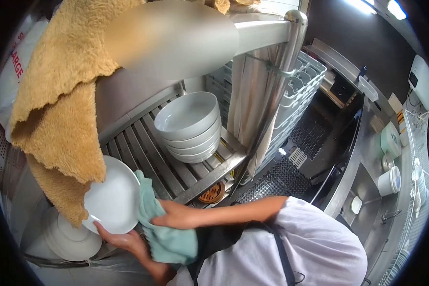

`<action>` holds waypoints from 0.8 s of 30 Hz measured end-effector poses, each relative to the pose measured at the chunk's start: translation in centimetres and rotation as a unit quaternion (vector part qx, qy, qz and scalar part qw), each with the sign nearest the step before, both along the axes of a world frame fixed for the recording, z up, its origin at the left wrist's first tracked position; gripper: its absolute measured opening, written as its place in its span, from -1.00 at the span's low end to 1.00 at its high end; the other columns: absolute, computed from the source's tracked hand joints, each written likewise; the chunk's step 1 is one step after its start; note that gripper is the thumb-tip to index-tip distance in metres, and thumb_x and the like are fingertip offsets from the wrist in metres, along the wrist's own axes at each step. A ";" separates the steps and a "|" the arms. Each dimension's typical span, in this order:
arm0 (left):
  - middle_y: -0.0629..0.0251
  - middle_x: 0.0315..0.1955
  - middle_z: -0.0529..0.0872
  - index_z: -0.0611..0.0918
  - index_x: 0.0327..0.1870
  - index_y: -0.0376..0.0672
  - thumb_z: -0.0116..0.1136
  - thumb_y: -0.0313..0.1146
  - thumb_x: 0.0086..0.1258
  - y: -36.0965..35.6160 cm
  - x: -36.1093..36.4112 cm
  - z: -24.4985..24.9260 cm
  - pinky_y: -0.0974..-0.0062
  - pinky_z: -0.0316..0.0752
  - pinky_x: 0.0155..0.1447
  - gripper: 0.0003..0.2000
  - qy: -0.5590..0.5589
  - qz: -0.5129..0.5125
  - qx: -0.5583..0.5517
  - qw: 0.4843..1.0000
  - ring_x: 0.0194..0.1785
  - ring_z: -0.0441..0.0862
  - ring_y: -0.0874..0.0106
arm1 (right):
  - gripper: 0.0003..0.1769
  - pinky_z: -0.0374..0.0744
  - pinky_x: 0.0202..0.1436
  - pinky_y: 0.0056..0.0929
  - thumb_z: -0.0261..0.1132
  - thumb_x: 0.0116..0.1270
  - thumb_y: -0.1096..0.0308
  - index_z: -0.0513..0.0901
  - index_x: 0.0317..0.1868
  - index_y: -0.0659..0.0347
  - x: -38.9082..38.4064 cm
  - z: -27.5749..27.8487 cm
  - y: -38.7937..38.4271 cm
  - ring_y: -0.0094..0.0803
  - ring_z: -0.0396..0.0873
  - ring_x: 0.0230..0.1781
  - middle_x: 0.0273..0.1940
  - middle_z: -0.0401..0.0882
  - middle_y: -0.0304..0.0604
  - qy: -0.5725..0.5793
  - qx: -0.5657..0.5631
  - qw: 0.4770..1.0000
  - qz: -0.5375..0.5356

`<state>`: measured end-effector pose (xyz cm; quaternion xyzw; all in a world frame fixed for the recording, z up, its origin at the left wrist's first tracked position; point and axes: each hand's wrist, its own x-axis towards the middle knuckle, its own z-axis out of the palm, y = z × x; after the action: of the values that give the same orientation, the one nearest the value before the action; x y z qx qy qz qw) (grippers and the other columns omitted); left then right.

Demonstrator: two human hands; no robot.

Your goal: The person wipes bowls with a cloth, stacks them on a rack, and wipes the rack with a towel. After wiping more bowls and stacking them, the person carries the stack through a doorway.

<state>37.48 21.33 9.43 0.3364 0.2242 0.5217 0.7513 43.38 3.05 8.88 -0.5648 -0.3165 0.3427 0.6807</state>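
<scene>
My left hand (124,240) grips the lower rim of a round white plate (112,198), which is tilted with its face toward me. My right hand (174,214) is closed on a pale green cloth (169,243). One edge of that cloth touches the plate's right rim. A hanging tan towel (66,138) covers part of the plate's left side. Beneath the plate, at lower left, lies a stack of white plates (74,240). Several white bowls (188,114) stand nested on the slatted metal shelf (145,148) just beyond my hands.
A metal post (271,95) rises at the shelf's right corner. Behind it stand stacked grey dish racks (302,81). Black rubber mats (276,176) cover the floor. Along the right runs a steel counter with a sink (362,195) and a white tub (390,181).
</scene>
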 end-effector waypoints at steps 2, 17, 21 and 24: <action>-0.01 0.22 0.59 0.46 0.34 -0.37 0.02 -0.06 0.55 1.2 1.5 0.9 0.15 0.47 0.37 -0.45 -0.012 -0.045 -0.022 0.999 0.29 0.56 0.09 | -0.49 0.61 0.06 -0.19 0.35 0.31 0.24 0.51 0.20 0.27 0.9 2.9 -5.0 -0.02 0.68 -0.05 0.10 0.62 0.11 -0.166 -0.056 0.984 0.044; 0.16 0.17 0.68 0.54 0.27 -0.29 0.25 -0.13 0.46 -1.0 15.2 5.3 0.25 0.47 0.35 -0.50 -0.009 -0.446 -0.044 0.894 0.22 0.63 0.26 | 0.25 0.67 -0.29 -0.18 0.58 -0.13 0.38 0.13 0.62 0.02 6.0 11.7 -16.1 -0.05 0.69 -0.35 -0.09 0.62 0.04 -0.576 -0.231 0.747 -0.241; 0.22 0.06 0.69 0.57 0.22 -0.22 0.28 -0.11 0.43 -4.2 18.7 9.5 0.32 0.50 0.29 -0.54 0.023 -0.556 0.054 0.829 0.13 0.64 0.35 | -0.24 0.63 0.04 -0.11 0.54 -0.11 0.47 0.55 0.22 0.18 9.0 13.4 -16.4 0.10 0.71 -0.11 0.01 0.67 0.12 -0.570 -0.207 0.749 -0.266; 0.23 0.04 0.69 0.57 0.21 -0.21 0.28 -0.11 0.42 -5.4 21.4 10.9 0.34 0.50 0.28 -0.54 0.050 -0.600 0.112 0.790 0.12 0.63 0.37 | -0.46 0.60 -0.02 -0.17 0.48 -0.08 0.52 0.60 0.01 0.27 10.0 14.6 -16.3 0.08 0.72 -0.12 -0.25 0.72 0.13 -0.494 -0.248 0.776 -0.304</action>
<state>58.91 15.88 20.37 0.5108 -0.0455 -0.0305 0.8580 53.37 -13.29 23.45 -0.8728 -0.3248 -0.1414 0.3357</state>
